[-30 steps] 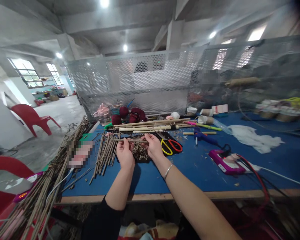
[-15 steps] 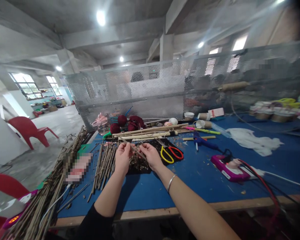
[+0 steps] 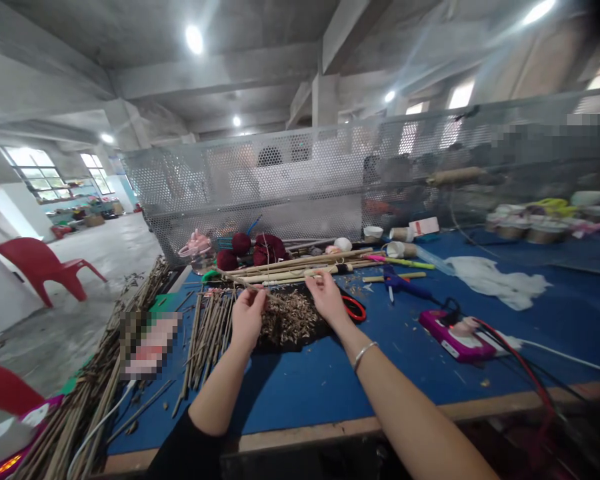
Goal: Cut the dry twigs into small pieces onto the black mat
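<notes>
My left hand is closed in a pinch on a thin dry twig, which points up and left from the fingertips. My right hand is over the right side of a heap of dry brown plant bits on a black cloth. Its thumb and fingers are pinched together; what is between them, if anything, is too small to tell. Scissors lie just behind this hand, with the red handle loop showing and the rest mostly hidden. Cut sticks lie in a row left of my left hand.
Long dry stems are piled along the left table edge, beside a pixelated pink object. Dark red yarn balls and bamboo rods lie behind. A blue glue gun, purple power strip and cables are at right.
My right hand has parted from the left and moved right, now covering the scissors' yellow loop. The left hand keeps its twig. More of the plant heap shows, and the view has shifted slightly.
</notes>
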Demonstrator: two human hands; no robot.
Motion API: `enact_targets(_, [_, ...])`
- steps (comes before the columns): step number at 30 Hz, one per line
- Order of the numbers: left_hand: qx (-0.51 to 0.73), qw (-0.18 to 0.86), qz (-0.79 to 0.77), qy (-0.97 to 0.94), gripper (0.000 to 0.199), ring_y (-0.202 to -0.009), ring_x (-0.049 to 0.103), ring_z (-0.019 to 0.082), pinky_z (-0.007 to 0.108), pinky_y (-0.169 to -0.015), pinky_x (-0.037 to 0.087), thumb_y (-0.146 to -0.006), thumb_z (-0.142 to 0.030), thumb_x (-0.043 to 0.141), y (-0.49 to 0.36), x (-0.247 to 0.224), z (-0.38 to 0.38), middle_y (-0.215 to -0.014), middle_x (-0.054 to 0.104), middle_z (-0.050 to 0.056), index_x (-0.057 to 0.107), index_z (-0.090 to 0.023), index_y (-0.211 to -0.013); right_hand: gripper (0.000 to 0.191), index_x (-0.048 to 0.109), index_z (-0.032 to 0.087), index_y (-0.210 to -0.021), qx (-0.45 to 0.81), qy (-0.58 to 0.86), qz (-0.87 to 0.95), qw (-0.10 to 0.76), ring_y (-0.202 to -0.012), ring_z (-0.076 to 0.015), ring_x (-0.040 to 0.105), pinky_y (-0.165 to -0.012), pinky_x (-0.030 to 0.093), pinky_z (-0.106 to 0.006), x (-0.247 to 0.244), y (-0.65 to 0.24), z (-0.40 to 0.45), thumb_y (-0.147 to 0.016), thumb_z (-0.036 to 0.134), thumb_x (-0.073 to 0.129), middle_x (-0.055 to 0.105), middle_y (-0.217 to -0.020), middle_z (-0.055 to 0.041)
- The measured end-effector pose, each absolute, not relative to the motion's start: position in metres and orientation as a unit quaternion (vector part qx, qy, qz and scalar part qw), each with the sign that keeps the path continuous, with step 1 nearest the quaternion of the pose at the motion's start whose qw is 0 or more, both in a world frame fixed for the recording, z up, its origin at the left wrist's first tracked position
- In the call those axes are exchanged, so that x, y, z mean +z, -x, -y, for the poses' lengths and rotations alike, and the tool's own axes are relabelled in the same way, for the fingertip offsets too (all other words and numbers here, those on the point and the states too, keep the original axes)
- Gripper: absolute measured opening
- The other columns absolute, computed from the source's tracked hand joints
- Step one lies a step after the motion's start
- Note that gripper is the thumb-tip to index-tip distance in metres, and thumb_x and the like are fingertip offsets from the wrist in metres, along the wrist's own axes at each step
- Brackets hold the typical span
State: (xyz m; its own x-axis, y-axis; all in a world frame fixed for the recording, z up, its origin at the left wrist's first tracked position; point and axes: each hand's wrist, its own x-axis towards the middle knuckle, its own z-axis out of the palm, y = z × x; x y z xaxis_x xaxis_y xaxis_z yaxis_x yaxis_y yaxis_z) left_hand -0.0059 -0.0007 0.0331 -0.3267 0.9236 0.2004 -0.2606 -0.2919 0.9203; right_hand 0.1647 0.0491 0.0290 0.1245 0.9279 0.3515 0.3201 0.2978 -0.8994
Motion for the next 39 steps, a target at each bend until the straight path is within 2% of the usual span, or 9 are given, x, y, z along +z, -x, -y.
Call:
enact_targets(2, [0.711,0.421,-0.415,-0.381,0.036,-0.066,0.057,0.009,0.022,-0.064,0.045,-0.06,-0.036,0.07,0.016,0.036,-0.004,-0.075,0.061,0.001,0.058,-0.014,-0.085,0.041,0.05,0.015,-0.105,0.129,0.658,0.648,0.363,-0.092,-0.0249,0.054,-0.078,0.039,-0.036,0.026,-0.189,-0.055,-0.073,0.04,0.056,0.058,-0.097,-0.0127])
enact_targets(4, [0.719,0.429,-0.414,-0.357,0.039,-0.066,0.058,0.01,0.023,-0.063,0.045,-0.058,-0.037,0.071,0.023,0.034,-0.006,-0.075,0.062,0.002,0.057,-0.013,-0.085,0.044,0.051,0.014,-0.104,0.065,0.713,0.672,0.189,-0.098,-0.031,0.053,-0.079,0.039,-0.04,0.02,-0.207,-0.057,-0.069,0.039,0.061,0.057,-0.101,-0.0177])
enact_targets(7, [0.727,0.43,-0.412,-0.341,0.04,-0.063,0.058,0.009,0.021,-0.058,0.043,-0.058,-0.035,0.07,0.029,0.027,-0.006,-0.075,0.064,0.002,0.054,-0.014,-0.088,0.039,0.053,0.015,-0.102,0.071,0.694,0.707,0.115,-0.095,-0.0278,0.056,-0.075,0.04,-0.034,0.012,-0.219,-0.059,-0.071,0.037,0.06,0.057,-0.103,-0.0171])
enact_targets(14, [0.744,0.417,-0.396,-0.34,0.039,-0.058,0.06,0.009,0.018,-0.055,0.042,-0.062,-0.028,0.066,0.034,0.022,-0.001,-0.074,0.066,0.001,0.043,-0.019,-0.091,0.049,0.05,0.016,-0.111,0.103,0.688,0.706,0.133,-0.083,-0.0216,0.06,-0.066,0.041,-0.027,0.021,-0.223,-0.068,-0.066,0.03,0.062,0.062,-0.095,-0.0113])
enact_targets(20, [0.749,0.443,-0.392,-0.3,0.03,-0.06,0.061,0.011,0.022,-0.058,0.046,-0.066,-0.033,0.061,0.031,0.024,0.0,-0.074,0.064,0.0,0.043,-0.019,-0.086,0.053,0.046,0.017,-0.118,0.216,0.624,0.684,0.31,-0.069,-0.0164,0.057,-0.061,0.042,-0.025,0.035,-0.218,-0.017,-0.069,0.033,0.059,0.062,-0.083,-0.0044])
enact_targets(24, [0.759,0.372,-0.405,-0.348,0.029,-0.066,0.061,0.012,0.024,-0.064,0.047,-0.067,-0.034,0.063,0.028,0.019,-0.002,-0.075,0.061,0.0,0.048,-0.017,-0.086,0.055,0.05,0.021,-0.117,0.185,0.563,0.754,0.283,-0.086,-0.0172,0.055,-0.075,0.041,-0.026,0.035,-0.198,0.026,-0.063,0.012,0.054,0.059,-0.101,-0.0061])
enact_targets(32, [0.695,0.162,-0.484,-0.506,0.018,-0.083,0.058,0.018,0.029,-0.086,0.041,-0.071,-0.033,0.061,0.018,0.021,0.014,-0.083,0.063,0.007,0.065,-0.018,-0.08,0.057,0.046,0.022,-0.119,0.164,0.561,0.767,0.263,-0.088,-0.0185,0.053,-0.077,0.038,-0.026,0.027,-0.158,0.05,-0.064,0.012,0.053,0.055,-0.103,-0.0068])
enact_targets(35, [0.686,0.174,-0.467,-0.53,0.016,-0.082,0.058,0.019,0.028,-0.084,0.042,-0.07,-0.032,0.061,0.013,0.024,0.02,-0.084,0.064,0.006,0.067,-0.02,-0.079,0.053,0.045,0.023,-0.119,0.144,0.572,0.763,0.265,-0.091,-0.0191,0.053,-0.076,0.038,-0.026,0.025,-0.152,0.051,-0.067,0.017,0.054,0.054,-0.107,-0.0071])
enact_targets(39, [0.668,0.219,-0.457,-0.545,0.015,-0.074,0.058,0.018,0.028,-0.08,0.043,-0.067,-0.031,0.064,0.009,0.023,0.022,-0.08,0.064,0.005,0.067,-0.021,-0.078,0.048,0.046,0.022,-0.118,0.125,0.61,0.741,0.249,-0.084,-0.0211,0.056,-0.068,0.037,-0.027,0.028,-0.145,0.049,-0.074,0.039,0.054,0.057,-0.101,-0.0093])
